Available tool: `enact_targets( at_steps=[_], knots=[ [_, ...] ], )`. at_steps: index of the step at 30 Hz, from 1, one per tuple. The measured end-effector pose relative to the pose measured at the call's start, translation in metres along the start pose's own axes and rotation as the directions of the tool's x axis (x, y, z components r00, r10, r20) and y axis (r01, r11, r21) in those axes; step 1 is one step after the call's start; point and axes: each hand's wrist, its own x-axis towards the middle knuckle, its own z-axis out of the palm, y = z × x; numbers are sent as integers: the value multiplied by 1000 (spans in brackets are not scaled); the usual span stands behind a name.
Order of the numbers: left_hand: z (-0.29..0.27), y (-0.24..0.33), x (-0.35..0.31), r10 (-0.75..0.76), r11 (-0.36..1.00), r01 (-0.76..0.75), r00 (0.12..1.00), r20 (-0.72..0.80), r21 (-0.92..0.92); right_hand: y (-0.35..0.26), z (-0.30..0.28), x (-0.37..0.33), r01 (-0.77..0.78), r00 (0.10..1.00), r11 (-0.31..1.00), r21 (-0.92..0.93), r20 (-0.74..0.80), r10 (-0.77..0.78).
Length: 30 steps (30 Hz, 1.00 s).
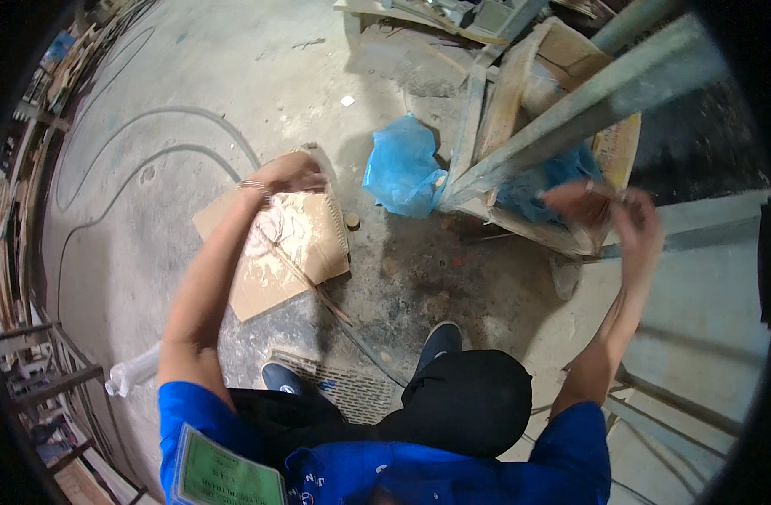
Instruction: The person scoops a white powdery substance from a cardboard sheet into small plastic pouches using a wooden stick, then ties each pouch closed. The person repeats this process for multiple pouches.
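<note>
My left hand (294,172) is curled at the far edge of a flat cardboard sheet (263,295) on the floor; what its fingers hold, if anything, is hidden. Pale powder or shavings (297,223) cover the sheet, and a thin brown stick (305,278) lies across it, pointing toward my feet. Out to the right, my right hand (640,225) is raised beside an open cardboard box (617,147). Smeared by motion, its fingers pinch a brownish piece (577,204) whose kind I cannot make out. Blue plastic (528,189) shows in the box.
A crumpled blue plastic bag (405,164) lies between cardboard and box. Metal bars (587,101) slant across the box. A grey hose (179,150) loops over the floor at left. A perforated mat (352,391) lies by my feet; a cluttered rack (48,387) lines the left.
</note>
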Motion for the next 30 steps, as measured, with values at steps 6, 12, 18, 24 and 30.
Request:
enact_targets(
  at_steps=[6,12,18,24,30],
  knots=[
    [-20,-36,-63,-192,940,180,981,-14,-290,64,22,137,-10,977,963,-270,-208,-49],
    [4,-15,-72,-188,803,146,982,-13,-578,114,35,186,-131,967,942,-310,-247,54],
    [-5,6,-70,-99,367,128,990,98,-921,106,61,124,-382,921,367,848,317,225],
    [7,16,-42,-64,340,146,989,131,-929,103,67,63,-524,826,629,574,523,211],
    [22,31,-27,-57,446,176,984,168,-877,115,131,33,227,964,879,-419,226,-142]
  ],
)
